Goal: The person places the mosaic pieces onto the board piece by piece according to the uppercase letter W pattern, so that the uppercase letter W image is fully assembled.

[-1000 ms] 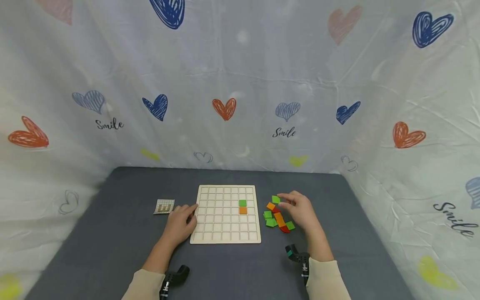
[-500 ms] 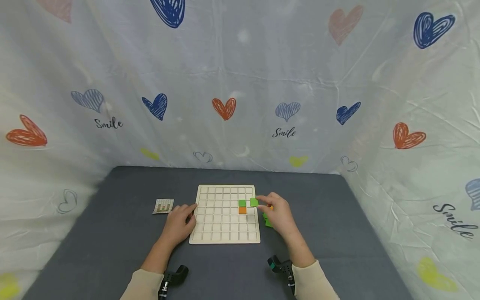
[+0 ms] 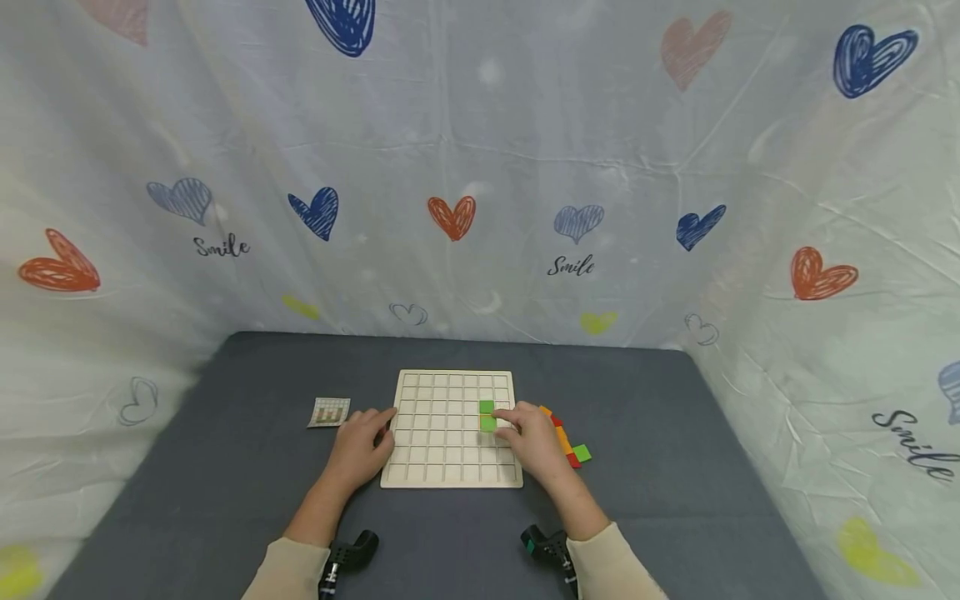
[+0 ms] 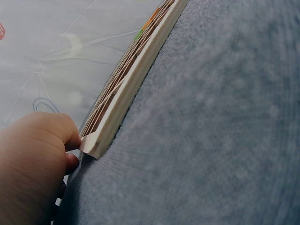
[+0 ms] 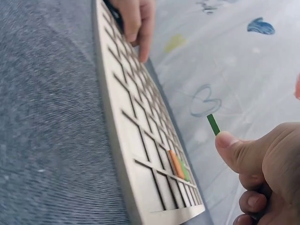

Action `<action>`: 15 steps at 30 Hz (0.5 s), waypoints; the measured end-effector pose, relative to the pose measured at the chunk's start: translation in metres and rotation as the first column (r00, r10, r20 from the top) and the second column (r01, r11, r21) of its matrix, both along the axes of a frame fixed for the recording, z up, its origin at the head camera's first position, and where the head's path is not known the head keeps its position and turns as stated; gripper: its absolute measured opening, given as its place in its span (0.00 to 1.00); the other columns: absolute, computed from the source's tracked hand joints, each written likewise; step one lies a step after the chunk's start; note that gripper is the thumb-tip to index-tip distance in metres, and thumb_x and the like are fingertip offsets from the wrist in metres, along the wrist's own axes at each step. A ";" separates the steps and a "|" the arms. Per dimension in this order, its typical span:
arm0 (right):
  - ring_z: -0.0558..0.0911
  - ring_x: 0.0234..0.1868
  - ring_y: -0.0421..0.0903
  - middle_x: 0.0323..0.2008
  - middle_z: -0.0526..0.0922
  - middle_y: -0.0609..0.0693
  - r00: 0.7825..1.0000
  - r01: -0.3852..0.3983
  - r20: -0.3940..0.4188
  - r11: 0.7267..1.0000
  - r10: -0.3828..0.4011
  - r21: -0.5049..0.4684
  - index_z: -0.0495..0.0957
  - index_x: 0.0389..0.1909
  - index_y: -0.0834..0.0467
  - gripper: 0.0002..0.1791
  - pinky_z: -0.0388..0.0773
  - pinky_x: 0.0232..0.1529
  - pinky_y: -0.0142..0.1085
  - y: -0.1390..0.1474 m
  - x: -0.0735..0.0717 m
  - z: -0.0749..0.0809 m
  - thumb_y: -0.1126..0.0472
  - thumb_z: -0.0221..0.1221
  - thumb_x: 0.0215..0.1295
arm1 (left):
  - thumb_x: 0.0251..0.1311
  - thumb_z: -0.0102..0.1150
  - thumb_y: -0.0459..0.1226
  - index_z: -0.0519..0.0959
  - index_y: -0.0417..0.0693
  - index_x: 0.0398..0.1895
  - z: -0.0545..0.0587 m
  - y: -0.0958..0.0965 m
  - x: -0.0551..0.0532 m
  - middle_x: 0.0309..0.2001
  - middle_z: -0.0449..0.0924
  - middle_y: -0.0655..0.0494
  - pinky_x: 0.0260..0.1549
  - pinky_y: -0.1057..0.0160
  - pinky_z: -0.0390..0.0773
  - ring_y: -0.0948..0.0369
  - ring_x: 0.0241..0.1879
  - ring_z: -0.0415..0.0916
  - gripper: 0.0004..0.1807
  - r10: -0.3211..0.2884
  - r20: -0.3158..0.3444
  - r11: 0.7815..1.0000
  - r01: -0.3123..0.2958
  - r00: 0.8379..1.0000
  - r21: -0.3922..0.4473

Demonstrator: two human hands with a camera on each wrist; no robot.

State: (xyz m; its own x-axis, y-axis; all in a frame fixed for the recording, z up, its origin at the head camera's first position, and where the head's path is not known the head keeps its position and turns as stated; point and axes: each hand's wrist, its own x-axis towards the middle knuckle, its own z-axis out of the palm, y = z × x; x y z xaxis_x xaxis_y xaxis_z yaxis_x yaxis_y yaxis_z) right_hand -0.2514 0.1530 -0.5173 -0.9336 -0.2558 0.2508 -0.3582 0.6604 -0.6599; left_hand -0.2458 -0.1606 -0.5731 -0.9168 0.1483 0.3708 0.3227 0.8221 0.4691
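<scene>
A pale curtain printed with hearts and the word "Smile" closes in a dark grey worktop (image 3: 225, 492) on three sides. At its middle lies a wooden grid board (image 3: 442, 442), nearly all of its cells bare. Only two tiles sit in it so far, a green tile (image 3: 486, 407) and, below it, an orange tile (image 5: 176, 164); judged from that, the filling has barely begun. A third piece, a green square (image 3: 488, 423), is pinched in the fingertips of the right hand (image 3: 534, 442), over the board right by the orange tile. The left hand (image 3: 360, 446) rests with relaxed fingers on the board's left edge, holding nothing. More loose tiles (image 3: 566, 446) in orange, red and green lie just right of the board, and a small pattern card (image 3: 328, 412) lies to its left.

The head view hides the orange tile under the held square; the right wrist view shows it seated in its cell, with the held square lifted clear of the board. The left wrist view shows a fingertip touching the board's corner.
</scene>
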 end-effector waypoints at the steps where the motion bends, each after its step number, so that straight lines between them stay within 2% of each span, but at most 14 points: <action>1: 0.61 0.22 0.41 0.22 0.66 0.44 1.000 -0.001 0.019 1.000 0.001 0.002 0.89 0.52 0.57 0.17 0.60 0.25 0.33 -0.001 0.000 -0.001 0.63 0.71 0.60 | 0.66 0.59 0.32 0.82 0.40 0.62 0.000 0.000 0.000 0.25 0.64 0.64 0.33 0.56 0.58 0.61 0.26 0.55 0.21 -0.002 -0.006 1.000 0.002 1.000 0.002; 6: 0.67 0.24 0.41 0.27 0.74 0.44 0.996 -0.004 0.084 1.000 0.002 0.025 0.89 0.52 0.56 0.16 0.65 0.26 0.33 -0.003 0.000 -0.008 0.63 0.71 0.62 | 0.65 0.58 0.32 0.82 0.40 0.61 0.000 0.000 0.000 0.26 0.64 0.64 0.33 0.56 0.58 0.61 0.27 0.56 0.21 -0.010 -0.013 1.000 0.010 1.000 0.004; 10: 0.69 0.26 0.40 0.31 0.79 0.46 0.998 -0.001 0.063 0.998 -0.002 0.059 0.89 0.50 0.57 0.16 0.68 0.27 0.34 -0.004 -0.001 -0.014 0.63 0.71 0.61 | 0.66 0.58 0.32 0.82 0.41 0.62 0.001 -0.001 0.000 0.26 0.64 0.64 0.34 0.55 0.59 0.61 0.27 0.56 0.21 -0.010 0.005 1.000 0.010 1.000 0.007; 15: 0.67 0.23 0.41 0.28 0.76 0.45 0.999 -0.004 0.053 0.994 -0.002 0.109 0.90 0.50 0.57 0.15 0.66 0.26 0.34 -0.005 -0.002 -0.020 0.62 0.71 0.61 | 0.66 0.59 0.32 0.82 0.41 0.62 0.001 -0.001 0.001 0.26 0.64 0.64 0.34 0.55 0.59 0.61 0.27 0.56 0.21 -0.005 0.018 1.000 0.005 1.000 0.008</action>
